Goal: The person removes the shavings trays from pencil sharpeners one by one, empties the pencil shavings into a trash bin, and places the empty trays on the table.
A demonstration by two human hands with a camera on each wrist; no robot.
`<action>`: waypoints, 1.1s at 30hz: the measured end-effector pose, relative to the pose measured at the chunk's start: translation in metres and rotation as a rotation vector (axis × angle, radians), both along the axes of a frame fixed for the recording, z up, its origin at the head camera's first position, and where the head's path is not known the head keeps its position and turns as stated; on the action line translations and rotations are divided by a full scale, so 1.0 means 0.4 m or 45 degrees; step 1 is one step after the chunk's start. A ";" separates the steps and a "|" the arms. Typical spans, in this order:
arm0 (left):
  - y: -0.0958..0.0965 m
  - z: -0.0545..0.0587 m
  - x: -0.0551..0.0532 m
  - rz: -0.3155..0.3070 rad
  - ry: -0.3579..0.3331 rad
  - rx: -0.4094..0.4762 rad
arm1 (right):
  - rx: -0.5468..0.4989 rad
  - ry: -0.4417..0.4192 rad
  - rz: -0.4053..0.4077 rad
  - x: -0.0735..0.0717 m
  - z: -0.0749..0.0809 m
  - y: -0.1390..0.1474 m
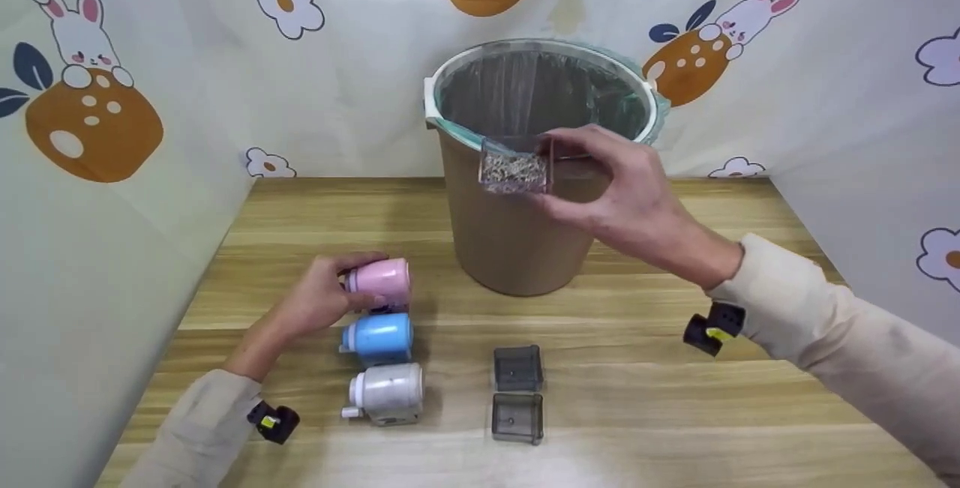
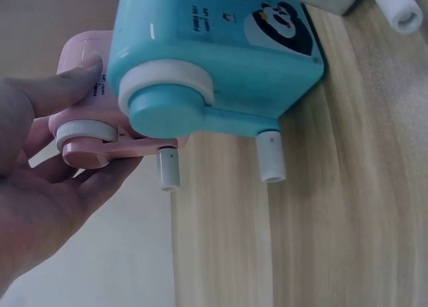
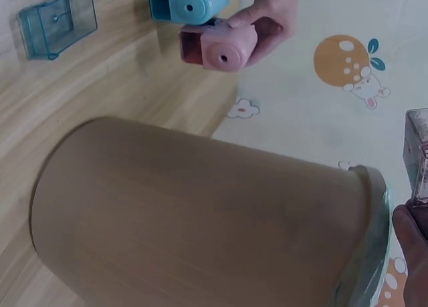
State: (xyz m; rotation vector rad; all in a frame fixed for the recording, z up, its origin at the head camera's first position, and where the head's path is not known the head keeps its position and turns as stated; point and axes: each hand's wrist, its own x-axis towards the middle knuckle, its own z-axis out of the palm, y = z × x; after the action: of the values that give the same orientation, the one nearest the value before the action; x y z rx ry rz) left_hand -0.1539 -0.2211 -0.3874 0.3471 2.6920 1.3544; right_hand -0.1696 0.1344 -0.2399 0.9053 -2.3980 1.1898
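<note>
My left hand (image 1: 321, 294) grips a pink crank pencil sharpener (image 1: 382, 282) standing at the back of a row, thumb on one side and fingers on the other. In the right wrist view the pink sharpener's front hole (image 3: 224, 57) shows. My right hand (image 1: 634, 192) pinches a clear shavings drawer (image 1: 516, 166) between thumb and fingers, raised in front of the bin's near rim. Pencil shavings (image 1: 514, 172) lie in that drawer. A brown trash bin (image 1: 517, 233) lined with a thin greenish bag (image 1: 517, 91) stands behind it.
A blue sharpener (image 1: 384, 338) and a white one (image 1: 390, 390) stand in front of the pink one. Right of them, two dark see-through drawers (image 1: 517, 368) lie on the wooden table (image 1: 645, 413). Patterned cloth (image 1: 360, 98) hangs behind and at both sides.
</note>
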 end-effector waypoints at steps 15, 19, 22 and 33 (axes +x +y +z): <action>-0.017 -0.024 -0.016 -0.024 0.011 -0.002 | 0.078 0.058 -0.144 -0.044 0.067 0.048; -0.023 -0.033 -0.016 -0.033 0.002 -0.024 | 0.111 0.065 -0.188 -0.061 0.085 0.064; -0.026 -0.039 -0.018 -0.033 0.004 -0.049 | 0.117 0.099 -0.201 -0.079 0.097 0.076; -0.033 -0.052 -0.027 -0.032 -0.020 -0.079 | 0.181 0.149 -0.273 -0.114 0.115 0.100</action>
State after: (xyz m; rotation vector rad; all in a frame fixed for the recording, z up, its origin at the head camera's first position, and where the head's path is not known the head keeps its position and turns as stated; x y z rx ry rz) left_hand -0.1647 -0.2342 -0.4081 0.3615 2.7008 1.2586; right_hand -0.2153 0.1745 -0.1937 0.7140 -2.4361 0.8733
